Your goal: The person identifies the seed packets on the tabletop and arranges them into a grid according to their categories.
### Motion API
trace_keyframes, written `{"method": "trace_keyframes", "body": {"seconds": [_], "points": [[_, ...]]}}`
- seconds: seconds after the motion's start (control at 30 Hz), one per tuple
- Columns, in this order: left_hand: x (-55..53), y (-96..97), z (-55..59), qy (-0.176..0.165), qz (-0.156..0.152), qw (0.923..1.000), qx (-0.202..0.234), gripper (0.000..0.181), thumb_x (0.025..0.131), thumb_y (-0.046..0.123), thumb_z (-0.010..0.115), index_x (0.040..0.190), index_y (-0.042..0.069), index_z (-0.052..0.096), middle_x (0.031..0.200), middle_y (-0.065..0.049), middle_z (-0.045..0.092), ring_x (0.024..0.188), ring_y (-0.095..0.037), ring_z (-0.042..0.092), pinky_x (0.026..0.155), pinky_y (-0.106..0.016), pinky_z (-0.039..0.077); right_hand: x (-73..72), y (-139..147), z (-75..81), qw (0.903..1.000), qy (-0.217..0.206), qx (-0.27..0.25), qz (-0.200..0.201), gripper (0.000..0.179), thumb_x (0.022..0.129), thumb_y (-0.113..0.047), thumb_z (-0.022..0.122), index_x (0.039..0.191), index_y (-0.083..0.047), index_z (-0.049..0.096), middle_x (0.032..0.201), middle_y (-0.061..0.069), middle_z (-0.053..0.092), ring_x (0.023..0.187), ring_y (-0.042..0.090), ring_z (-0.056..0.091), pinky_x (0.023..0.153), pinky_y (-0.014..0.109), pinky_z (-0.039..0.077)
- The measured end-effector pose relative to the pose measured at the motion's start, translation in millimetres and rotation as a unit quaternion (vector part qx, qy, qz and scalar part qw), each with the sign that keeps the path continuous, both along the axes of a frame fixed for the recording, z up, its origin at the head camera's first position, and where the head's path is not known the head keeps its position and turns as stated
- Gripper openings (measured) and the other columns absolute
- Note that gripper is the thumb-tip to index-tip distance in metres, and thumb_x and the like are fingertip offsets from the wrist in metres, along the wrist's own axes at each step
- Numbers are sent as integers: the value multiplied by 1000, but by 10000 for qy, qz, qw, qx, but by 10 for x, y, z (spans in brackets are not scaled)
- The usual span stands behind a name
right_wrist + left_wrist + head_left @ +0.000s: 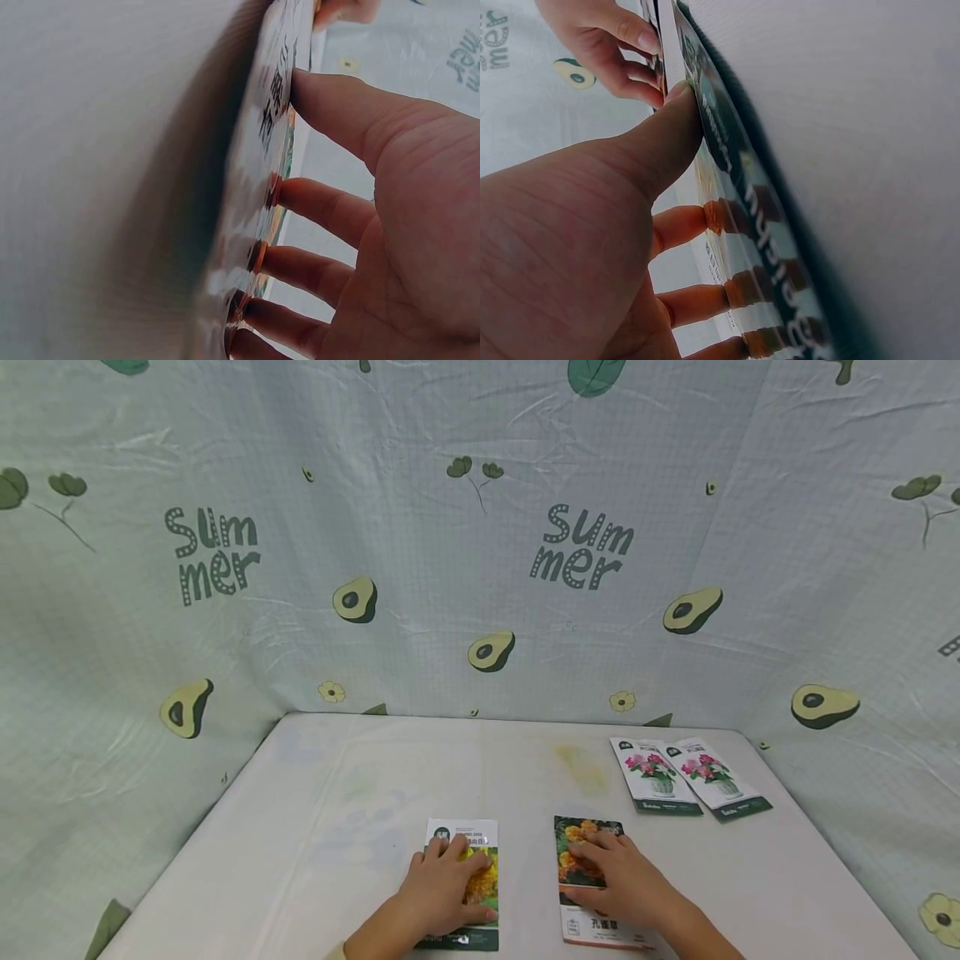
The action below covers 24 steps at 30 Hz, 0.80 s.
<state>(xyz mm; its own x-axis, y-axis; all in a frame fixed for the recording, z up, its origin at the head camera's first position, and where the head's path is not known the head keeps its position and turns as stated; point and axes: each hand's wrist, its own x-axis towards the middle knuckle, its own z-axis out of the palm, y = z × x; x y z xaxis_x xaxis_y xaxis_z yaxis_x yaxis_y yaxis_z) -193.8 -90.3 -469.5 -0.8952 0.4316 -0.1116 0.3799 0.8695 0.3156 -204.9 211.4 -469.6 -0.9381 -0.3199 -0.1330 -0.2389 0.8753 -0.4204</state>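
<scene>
Packets sit under both hands toward the counter's [337, 827] near side: a yellow-flower packet [483, 887] beneath the left hand [438, 891], and, across a gap, an orange-flower packet [573, 870] beneath the right hand [630, 882]. Each hand is spread, fingertips and thumb resting on the printed face; I see neither hand wrapped round its packet. That light contact would worry me: the shiny fronts might skid under a sideways push, leaving a packet crooked, and too much weight on the fingertips could crease it. Farther out, two pink-flower packets [654, 770] lie close together near the far right corner; a wide sweep of the right arm might knock them toward the right edge.
</scene>
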Motion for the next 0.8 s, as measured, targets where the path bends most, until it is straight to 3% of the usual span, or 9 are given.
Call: {"method": "trace_keyframes", "body": {"seconds": [0.8], "points": [[-13, -1, 6, 7, 4, 10000, -61, 64, 80, 64, 77, 134, 33, 63, 131, -5, 52, 118, -35, 47, 86, -51, 41, 9, -128, -20, 9997, 97, 41, 221, 69, 84, -61, 75, 139, -21, 65, 151, 14, 51, 134, 44, 48, 100, 65, 46]]}}
